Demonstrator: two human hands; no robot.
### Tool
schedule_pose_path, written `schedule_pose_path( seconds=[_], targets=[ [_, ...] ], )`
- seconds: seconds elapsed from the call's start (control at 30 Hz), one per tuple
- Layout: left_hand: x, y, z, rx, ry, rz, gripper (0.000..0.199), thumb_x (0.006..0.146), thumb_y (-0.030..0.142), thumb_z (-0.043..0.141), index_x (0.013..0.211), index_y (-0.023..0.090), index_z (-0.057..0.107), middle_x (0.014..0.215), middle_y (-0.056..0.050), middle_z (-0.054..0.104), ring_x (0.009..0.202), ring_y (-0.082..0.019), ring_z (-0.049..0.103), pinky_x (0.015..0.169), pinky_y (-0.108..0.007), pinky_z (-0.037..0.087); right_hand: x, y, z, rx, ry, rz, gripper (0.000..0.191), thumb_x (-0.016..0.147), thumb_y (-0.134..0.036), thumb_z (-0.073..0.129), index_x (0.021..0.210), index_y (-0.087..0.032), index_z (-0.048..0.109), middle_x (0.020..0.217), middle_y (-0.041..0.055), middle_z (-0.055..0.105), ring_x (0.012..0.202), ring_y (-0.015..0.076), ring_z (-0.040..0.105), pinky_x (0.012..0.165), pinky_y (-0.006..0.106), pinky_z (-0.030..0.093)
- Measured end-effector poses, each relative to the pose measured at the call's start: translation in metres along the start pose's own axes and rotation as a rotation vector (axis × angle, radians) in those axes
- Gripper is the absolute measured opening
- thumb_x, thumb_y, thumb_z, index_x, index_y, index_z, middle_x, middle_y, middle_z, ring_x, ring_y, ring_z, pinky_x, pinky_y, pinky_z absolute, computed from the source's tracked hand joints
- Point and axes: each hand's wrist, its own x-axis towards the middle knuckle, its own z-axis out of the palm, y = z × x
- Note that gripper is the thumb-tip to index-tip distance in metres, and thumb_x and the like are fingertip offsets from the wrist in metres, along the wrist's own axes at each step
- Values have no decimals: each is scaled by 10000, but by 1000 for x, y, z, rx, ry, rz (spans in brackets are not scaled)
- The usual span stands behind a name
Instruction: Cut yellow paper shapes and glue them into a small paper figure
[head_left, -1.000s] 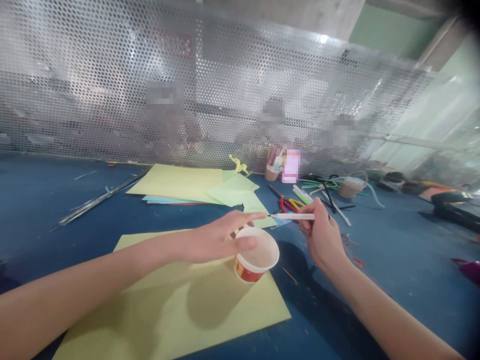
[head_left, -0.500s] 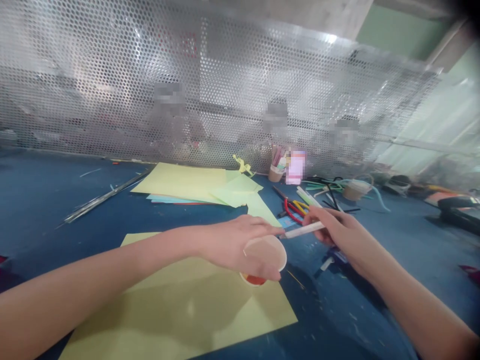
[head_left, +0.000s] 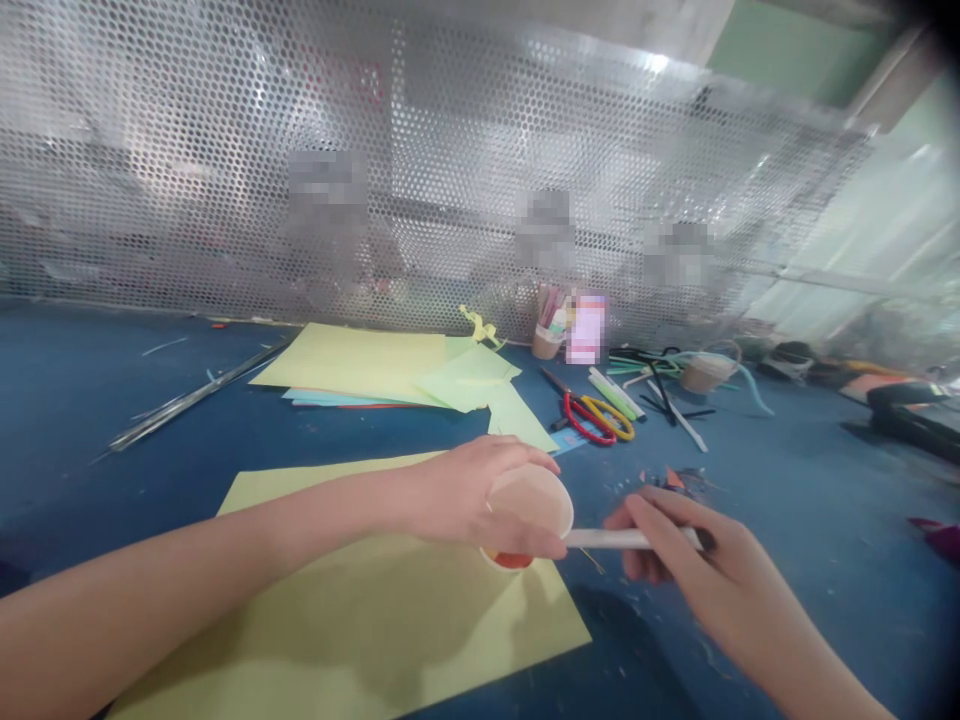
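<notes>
Left hand (head_left: 465,500): clasped round the cup (head_left: 531,495), thumb across its near side.
Right hand (head_left: 690,550): pinching the pen (head_left: 611,539), apart from the left.
Pen: level, pointing at the cup; its far end meets the left thumb in view, contact unclear.
Cup: over the right part of the yellow sheet (head_left: 360,630).
Worktop (head_left: 817,570): blue, with scissors (head_left: 587,428) beyond the pen, near the markers (head_left: 613,395).
</notes>
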Motion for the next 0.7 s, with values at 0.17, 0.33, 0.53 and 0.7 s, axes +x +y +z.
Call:
schedule_pose_path(
  seconds=[0.17,0.33,0.53,0.7],
  targets=[
    [0,2,1,-8,23,-20,694,614,642,637,1206,302,510,1242,-75,501,1146,-320,451,905,-423,403,0,1,4,-33,-29,-40,362,825,-477,450,643,-215,619,508,13,596,472,146,528,444,216,415],
    [2,1,4,51,51,55,655,626,608,648,1179,278,530,1219,-78,529,1150,-317,447,935,-425,375,-1,3,6,-33,-36,-60,345,833,-456,442,660,-218,622,505,9,588,474,153,533,452,222,418],
    [2,1,6,69,29,61,629,666,625,601,1185,277,525,1204,-83,528,1153,-330,438,921,-439,377,-3,3,9,-84,-26,-65,372,856,-464,402,636,-222,579,513,-10,567,477,139,512,468,222,403],
    [0,-2,6,63,32,59,633,681,620,591,1203,272,513,1228,-81,515,1169,-334,428,942,-443,361,-7,4,12,-129,-48,-76,362,864,-456,395,649,-223,571,536,-17,583,504,136,540,487,209,409]
  ],
)
